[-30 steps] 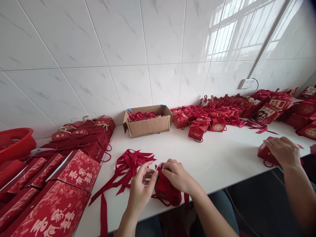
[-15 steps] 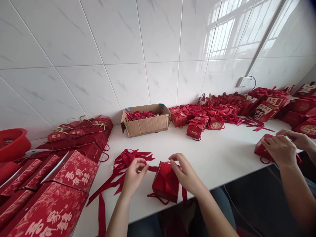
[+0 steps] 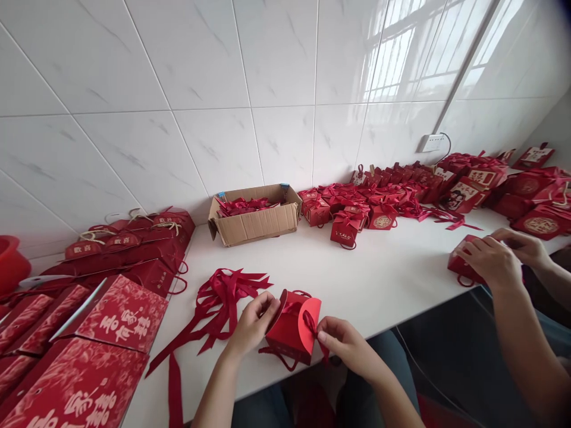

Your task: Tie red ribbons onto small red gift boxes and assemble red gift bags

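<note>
A small red gift box (image 3: 288, 336) stands near the table's front edge, its rounded flap (image 3: 308, 312) lit bright red and a cord handle hanging at its lower front. My left hand (image 3: 252, 324) is closed against the box's left side, thumb and fingers pinched at its edge; whether ribbon is also between them is hidden. On the right, my right hand (image 3: 345, 345) pinches a dark red ribbon (image 3: 309, 323) that crosses the box's top and comes out beside the flap. Left of the box lies a tangle of loose cut ribbons (image 3: 223, 297).
A cardboard carton (image 3: 254, 226) holding red ribbon stands by the wall. Finished-looking red boxes (image 3: 345, 229) crowd the back right. Flat-sided red boxes (image 3: 107, 327) fill the left. At right, a co-worker's hands (image 3: 499, 261) hold another red box (image 3: 466, 261).
My left hand has moved from the ribbon's stretch on the left onto the box's side. My right hand has come down from the box's top to its right, drawing ribbon. The box has turned slightly.
</note>
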Demonstrator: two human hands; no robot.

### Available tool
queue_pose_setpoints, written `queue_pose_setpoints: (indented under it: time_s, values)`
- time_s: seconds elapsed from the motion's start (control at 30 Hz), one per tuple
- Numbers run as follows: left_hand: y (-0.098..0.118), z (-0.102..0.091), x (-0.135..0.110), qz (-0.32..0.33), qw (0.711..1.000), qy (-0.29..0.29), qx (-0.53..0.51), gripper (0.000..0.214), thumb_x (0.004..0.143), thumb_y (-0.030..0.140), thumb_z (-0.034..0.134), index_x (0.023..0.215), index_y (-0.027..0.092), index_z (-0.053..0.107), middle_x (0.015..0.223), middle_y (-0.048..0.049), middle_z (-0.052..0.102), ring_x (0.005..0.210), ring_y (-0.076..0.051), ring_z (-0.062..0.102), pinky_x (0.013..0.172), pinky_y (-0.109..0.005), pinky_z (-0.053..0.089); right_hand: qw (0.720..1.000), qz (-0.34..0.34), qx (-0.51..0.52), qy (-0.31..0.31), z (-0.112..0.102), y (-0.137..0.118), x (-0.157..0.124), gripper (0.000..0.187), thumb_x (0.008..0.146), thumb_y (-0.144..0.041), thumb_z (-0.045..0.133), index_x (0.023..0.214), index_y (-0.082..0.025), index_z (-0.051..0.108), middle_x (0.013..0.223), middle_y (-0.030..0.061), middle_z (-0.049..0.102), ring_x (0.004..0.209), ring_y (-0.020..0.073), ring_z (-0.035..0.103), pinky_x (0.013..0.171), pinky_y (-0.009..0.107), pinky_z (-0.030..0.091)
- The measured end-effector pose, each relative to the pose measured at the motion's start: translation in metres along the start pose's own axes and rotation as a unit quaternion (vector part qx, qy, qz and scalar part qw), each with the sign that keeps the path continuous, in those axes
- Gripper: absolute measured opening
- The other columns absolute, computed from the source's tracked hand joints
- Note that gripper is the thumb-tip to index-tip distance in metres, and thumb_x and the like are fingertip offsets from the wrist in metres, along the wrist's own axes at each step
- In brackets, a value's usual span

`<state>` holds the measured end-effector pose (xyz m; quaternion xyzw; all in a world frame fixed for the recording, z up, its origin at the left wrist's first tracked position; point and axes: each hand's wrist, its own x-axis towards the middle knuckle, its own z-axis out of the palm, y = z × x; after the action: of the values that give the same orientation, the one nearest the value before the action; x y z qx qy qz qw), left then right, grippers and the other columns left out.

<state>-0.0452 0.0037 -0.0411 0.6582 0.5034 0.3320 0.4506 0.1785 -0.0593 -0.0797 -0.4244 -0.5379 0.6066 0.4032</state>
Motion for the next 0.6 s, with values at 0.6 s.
queue_pose_setpoints:
  time_s: [0.6]
  values:
    - [-0.020, -0.021, 0.002, -0.015, 0.998, 0.066, -0.005, 0.041, 0.074, 0.050, 0.068, 0.068, 0.019, 0.042, 0.068, 0.0041, 0.040, 0.065, -0.012, 0.038, 0.062, -0.023, 0.032, 0.985, 0.036, -0.142, -0.094, -0.050, -0.020, 0.007, 0.049, 0.059, -0.030, 0.085, 0.089, -0.021, 0.048, 0.063, -0.0102, 0.047, 0.052, 0.0049, 0.034, 0.049, 0.019, 0.027]
